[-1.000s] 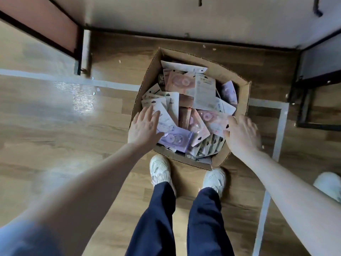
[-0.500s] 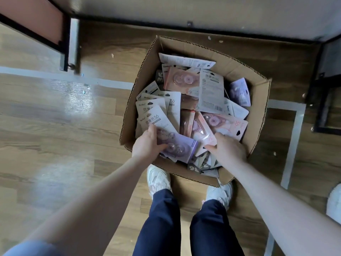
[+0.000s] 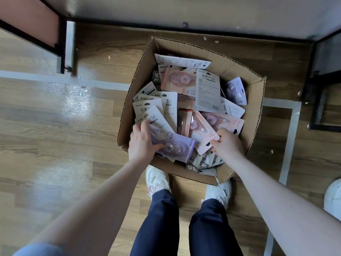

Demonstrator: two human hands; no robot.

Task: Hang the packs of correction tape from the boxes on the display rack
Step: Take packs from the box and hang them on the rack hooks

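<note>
An open cardboard box point(image 3: 254, 100) stands on the floor in front of my feet, filled with several packs of correction tape in purple, pink and white cards. My left hand point(image 3: 141, 142) reaches into the box's near left side and grips a purple pack point(image 3: 175, 146) at its left end. My right hand point(image 3: 227, 145) is in the near right side, fingers curled and pinching the lower edge of a pink pack point(image 3: 201, 132). A white-backed pack point(image 3: 208, 91) lies on top of the pile farther back.
Wooden floor with pale tape lines point(image 3: 289, 137) surrounds the box. A black metal frame leg point(image 3: 62, 47) stands at upper left and another dark frame point(image 3: 323, 100) at right. A white wall panel point(image 3: 184, 10) runs behind the box. A white shoe point(image 3: 334, 196) shows at the right edge.
Both hands went from the box's near rim down into the pile. The left hand has closed on the purple pack and the right on the pink pack. The camera has come closer.
</note>
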